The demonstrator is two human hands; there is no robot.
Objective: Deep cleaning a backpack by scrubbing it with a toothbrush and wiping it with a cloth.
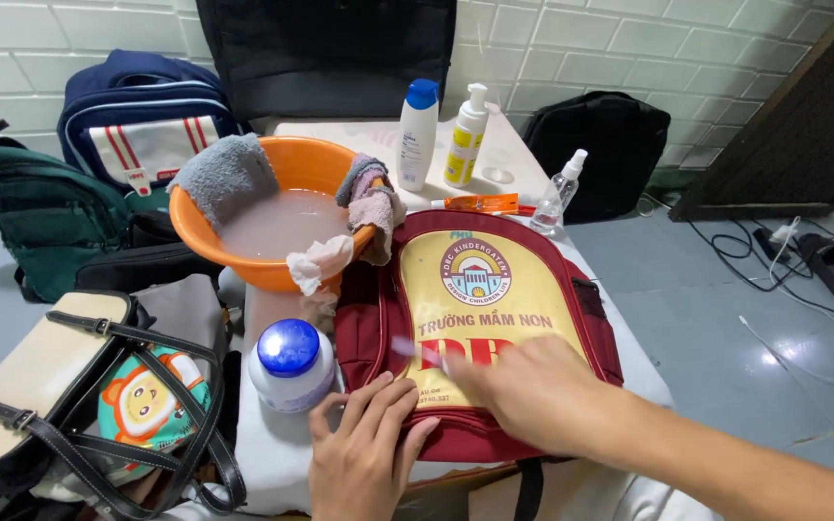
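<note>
our left hand lies flat on the red-and-yellow backpack while our right hand (blurred, grip unclear) rubs it alongside.

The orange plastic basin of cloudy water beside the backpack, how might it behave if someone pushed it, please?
The orange plastic basin looks nearly full of cloudy water, so it is probably heavy and would slosh. The grey cloth draped over its rim might slip off.

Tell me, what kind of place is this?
Probably a small bag-cleaning workspace, perhaps in a home. An orange basin of cloudy water with rags sits on the table, cleaner bottles stand behind a red-and-yellow backpack, and more bags wait along the tiled wall.
</note>
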